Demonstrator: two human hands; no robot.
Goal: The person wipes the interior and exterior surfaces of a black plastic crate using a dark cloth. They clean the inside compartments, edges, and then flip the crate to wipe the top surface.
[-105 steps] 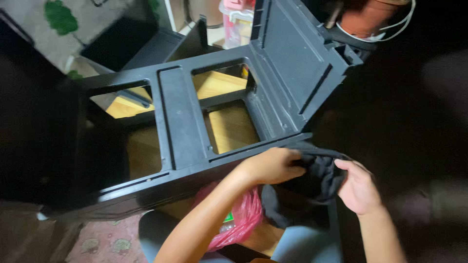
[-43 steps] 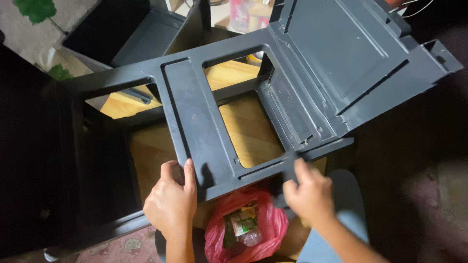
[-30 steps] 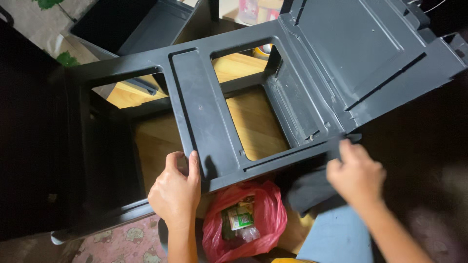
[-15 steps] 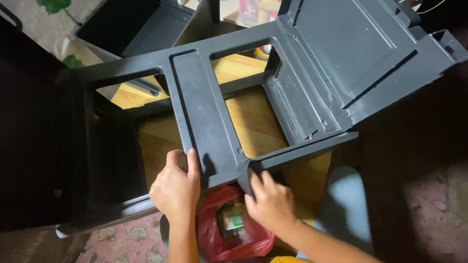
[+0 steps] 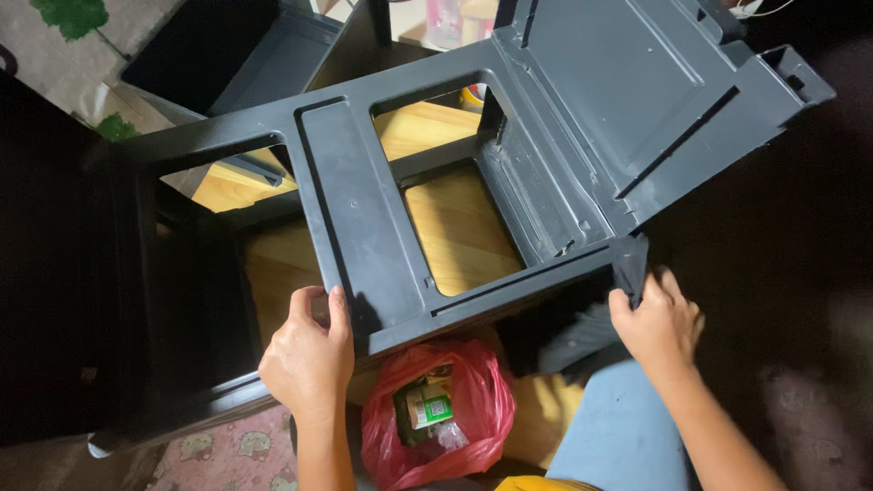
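A big dark grey plastic frame (image 5: pixel 364 227) fills most of the view. It lies tilted on its side, and it has square holes in it. Through the holes you can see a light wooden floor (image 5: pixel 459 232).

The left hand (image 5: pixel 305 350) is at the near edge of the frame, by the wide flat bar between the holes. Its fingers are curled over that edge and its thumb sits on the bar, so it is closed on the frame and has hold of it.

The right hand (image 5: pixel 655 318) is at the near right corner of the frame. It is closed around a black cloth (image 5: pixel 627 264). One end of the cloth sticks up from the fingers and touches the corner of the frame. The rest of the cloth hangs down below the frame edge, to the left of this hand.

Just below the near edge of the frame, between the two arms, sits a red plastic bag (image 5: pixel 436 409). It is open at the top, with small packets inside. A leg in light blue trousers (image 5: pixel 618 436) is right of the bag, under the right arm.

Beyond the far side of the frame lies a dark plastic tray (image 5: pixel 245 55). A pink patterned rug (image 5: pixel 218 450) shows below the frame's near left corner.
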